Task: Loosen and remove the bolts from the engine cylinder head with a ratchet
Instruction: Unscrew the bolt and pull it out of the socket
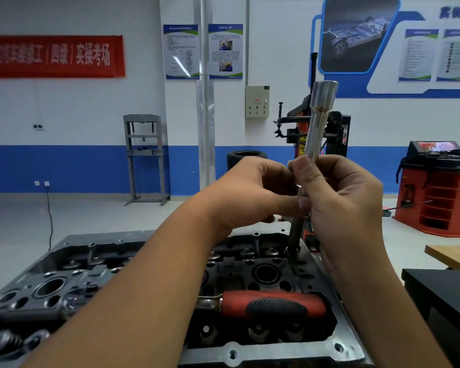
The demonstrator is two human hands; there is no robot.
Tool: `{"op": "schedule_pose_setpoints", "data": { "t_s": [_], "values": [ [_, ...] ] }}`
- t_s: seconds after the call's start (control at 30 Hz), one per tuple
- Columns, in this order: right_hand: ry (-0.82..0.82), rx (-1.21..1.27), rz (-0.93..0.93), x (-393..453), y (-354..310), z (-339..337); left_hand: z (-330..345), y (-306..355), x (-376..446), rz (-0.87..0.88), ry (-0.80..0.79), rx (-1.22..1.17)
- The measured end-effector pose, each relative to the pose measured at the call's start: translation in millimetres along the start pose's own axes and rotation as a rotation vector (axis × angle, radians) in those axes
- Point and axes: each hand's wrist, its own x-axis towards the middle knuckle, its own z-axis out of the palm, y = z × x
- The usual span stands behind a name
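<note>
The dark engine cylinder head (266, 351) lies in front of me. Above its far right corner, my right hand (348, 197) grips a long silver socket extension (319, 115) that stands nearly upright. My left hand (250, 192) pinches the same tool lower down, at the joint with a darker long bolt (297, 231). The bolt's lower end sits in a hole (292, 249) at the head's far right. The ratchet, with a red and black handle (274, 305), lies loose across the head between my forearms.
A black bench (441, 296) and a wooden tabletop (452, 254) stand to the right. Behind are an orange tyre changer (337, 134), a red wheel balancer (436, 197), a grey shop press (144, 158) and a tyre (246, 156) on the floor.
</note>
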Motion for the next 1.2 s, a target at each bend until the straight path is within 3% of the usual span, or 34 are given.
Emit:
{"op": "schedule_pose_setpoints", "data": {
  "t_s": [0.13, 0.33, 0.53, 0.7, 1.1, 1.2],
  "values": [
    [-0.026, -0.028, 0.017, -0.1, -2.4, 2.4, 1.7, -1.1, 0.2, -0.020, -0.091, -0.029],
    [0.029, 0.007, 0.044, -0.2, -1.6, 0.5, -0.8, -4.2, 3.1, 0.019, 0.026, 0.000],
    [-0.002, -0.042, 0.024, 0.9, 0.1, 1.7, 1.2, -0.2, -0.5, -0.066, -0.154, -0.046],
    [0.015, -0.045, 0.043, 0.2, 1.2, 0.1, 0.0, -1.2, 0.1, -0.014, -0.094, 0.075],
    [0.013, -0.006, 0.060, -0.3, -0.6, 0.8, 0.3, -3.7, 3.6, 0.045, 0.016, 0.013],
    [-0.015, -0.021, 0.038, -0.3, -0.8, 1.0, -0.2, -2.5, 2.4, 0.029, -0.025, -0.013]
  ]
}}
